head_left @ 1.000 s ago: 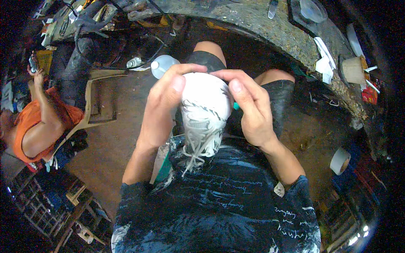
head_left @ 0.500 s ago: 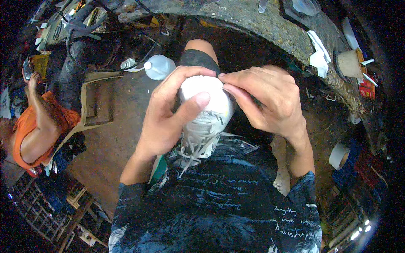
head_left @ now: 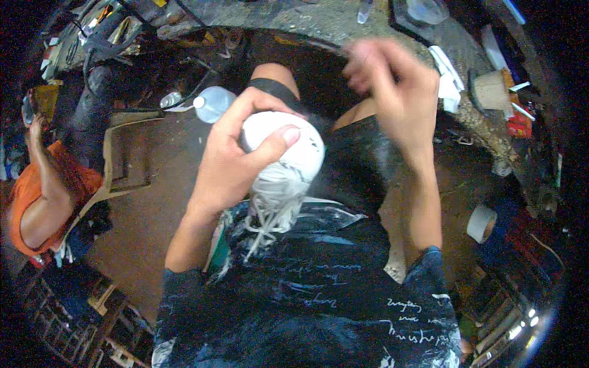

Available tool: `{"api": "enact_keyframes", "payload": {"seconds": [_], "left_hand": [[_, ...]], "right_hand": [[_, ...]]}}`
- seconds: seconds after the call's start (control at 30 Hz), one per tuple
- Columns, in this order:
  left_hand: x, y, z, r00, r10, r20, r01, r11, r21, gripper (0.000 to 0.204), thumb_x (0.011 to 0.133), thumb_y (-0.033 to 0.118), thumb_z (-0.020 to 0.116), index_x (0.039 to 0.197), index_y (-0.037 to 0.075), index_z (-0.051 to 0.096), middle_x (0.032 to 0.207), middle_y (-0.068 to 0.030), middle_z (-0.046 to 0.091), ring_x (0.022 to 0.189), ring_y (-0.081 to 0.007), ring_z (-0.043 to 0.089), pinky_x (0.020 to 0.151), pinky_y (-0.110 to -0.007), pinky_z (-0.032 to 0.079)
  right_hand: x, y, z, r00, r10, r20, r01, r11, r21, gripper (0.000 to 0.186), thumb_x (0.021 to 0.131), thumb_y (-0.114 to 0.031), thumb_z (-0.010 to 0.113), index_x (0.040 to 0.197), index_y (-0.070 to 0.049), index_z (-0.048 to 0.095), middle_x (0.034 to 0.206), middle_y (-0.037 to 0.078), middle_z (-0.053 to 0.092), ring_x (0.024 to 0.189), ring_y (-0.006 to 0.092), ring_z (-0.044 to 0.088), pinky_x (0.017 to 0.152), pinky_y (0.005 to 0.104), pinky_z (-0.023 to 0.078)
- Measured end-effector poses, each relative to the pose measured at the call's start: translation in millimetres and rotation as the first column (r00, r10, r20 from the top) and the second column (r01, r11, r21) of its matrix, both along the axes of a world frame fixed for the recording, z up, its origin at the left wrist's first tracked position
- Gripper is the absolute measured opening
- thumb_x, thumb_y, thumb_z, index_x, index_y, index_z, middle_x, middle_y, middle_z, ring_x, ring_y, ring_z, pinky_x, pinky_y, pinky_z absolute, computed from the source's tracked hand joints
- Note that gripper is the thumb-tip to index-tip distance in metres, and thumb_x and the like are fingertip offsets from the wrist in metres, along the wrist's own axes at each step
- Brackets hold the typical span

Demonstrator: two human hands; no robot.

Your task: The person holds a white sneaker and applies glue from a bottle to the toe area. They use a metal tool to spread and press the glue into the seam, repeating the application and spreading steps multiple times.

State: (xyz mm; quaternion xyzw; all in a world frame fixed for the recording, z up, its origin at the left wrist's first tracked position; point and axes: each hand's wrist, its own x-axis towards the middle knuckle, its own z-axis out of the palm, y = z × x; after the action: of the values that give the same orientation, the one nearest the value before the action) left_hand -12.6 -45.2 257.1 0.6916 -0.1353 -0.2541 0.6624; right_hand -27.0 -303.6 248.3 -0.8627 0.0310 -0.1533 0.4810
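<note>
A white lace-up shoe (head_left: pixel 283 147) rests over my lap, its rounded toe facing away and its laces tied in a bow toward my body. My left hand (head_left: pixel 236 144) is closed around the toe from the left, thumb on top and fingers along the far side. A few small dark marks show on the right part of the toe. My right hand (head_left: pixel 396 83) is raised away from the shoe, near the bench edge. Its fingers look bent but are smeared by motion, and I cannot see whether anything is in them.
A stone-like bench (head_left: pixel 307 21) curves across the far side. A translucent plastic jug (head_left: pixel 213 105) stands on the floor beyond my left hand. At the left sits a person in orange (head_left: pixel 37 196). A white roll (head_left: pixel 481 223) lies at the right; white strips (head_left: pixel 450 80) lie on the bench.
My right hand has left the shoe's toe and moved up and away toward the bench. My left hand still holds the shoe. The whole view has shifted slightly.
</note>
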Motion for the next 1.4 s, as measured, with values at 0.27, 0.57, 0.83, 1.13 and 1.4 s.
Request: {"api": "enact_keyframes", "payload": {"seconds": [0.27,0.57,0.83,1.13,1.4], "left_hand": [[7.1,6.8,-15.1,0.997,0.024,-0.068,-0.031,0.993,-0.110,0.029,0.096,0.021,0.081,0.115,0.003,0.068,0.104,-0.0045,0.072,0.097,-0.0117,0.068,0.086,-0.028,0.054],[11.4,14.6,-20.0,0.997,0.029,-0.070,-0.037,0.993,-0.117,0.031,0.095,0.019,0.081,0.117,0.003,0.068,0.105,-0.0045,0.072,0.098,-0.0115,0.068,0.087,-0.029,0.055],[20.4,14.9,-26.4,0.999,0.020,-0.047,-0.023,0.998,-0.055,0.030,0.093,0.020,0.082,0.116,0.003,0.075,0.107,-0.0074,0.077,0.100,-0.0131,0.072,0.087,-0.030,0.057],[33.7,9.8,-53.9,0.971,0.074,-0.228,-0.086,0.995,-0.042,0.028,0.092,0.019,0.081,0.115,0.003,0.076,0.102,-0.0068,0.077,0.092,-0.0137,0.073,0.082,-0.031,0.059],[34.9,7.4,-49.2,0.961,0.064,-0.269,-0.092,0.991,-0.095,0.026,0.096,0.020,0.078,0.114,0.002,0.075,0.099,-0.0053,0.076,0.090,-0.0120,0.071,0.082,-0.028,0.056]], "right_hand": [[127.0,-63.1,-59.7,0.854,-0.520,0.035,0.321,0.470,-0.822,0.057,0.086,-0.018,0.092,0.128,0.005,0.062,0.097,0.011,0.071,0.084,0.0198,0.069,0.072,0.0353,0.058],[167.7,-77.7,-48.6,0.825,-0.535,-0.182,0.213,0.593,-0.777,0.060,0.083,-0.055,0.079,0.102,0.001,0.082,0.110,0.028,0.078,0.109,0.0441,0.075,0.096,0.0492,0.057],[181.7,-92.0,-58.7,0.786,-0.582,-0.209,0.218,0.577,-0.788,0.055,0.092,-0.052,0.067,0.103,0.000,0.082,0.112,0.028,0.077,0.115,0.0472,0.072,0.103,0.0498,0.054],[106.9,-54.4,8.4,0.908,-0.411,0.082,0.411,0.837,-0.362,0.025,0.102,-0.022,0.066,0.097,0.001,0.074,0.071,0.013,0.075,0.067,0.0204,0.076,0.061,0.0340,0.058],[9.4,-39.9,13.8,0.971,-0.236,0.033,0.113,0.578,0.808,0.025,0.103,-0.011,0.057,0.124,0.001,0.055,0.093,0.017,0.068,0.063,0.0224,0.067,0.047,0.0284,0.050]]}}
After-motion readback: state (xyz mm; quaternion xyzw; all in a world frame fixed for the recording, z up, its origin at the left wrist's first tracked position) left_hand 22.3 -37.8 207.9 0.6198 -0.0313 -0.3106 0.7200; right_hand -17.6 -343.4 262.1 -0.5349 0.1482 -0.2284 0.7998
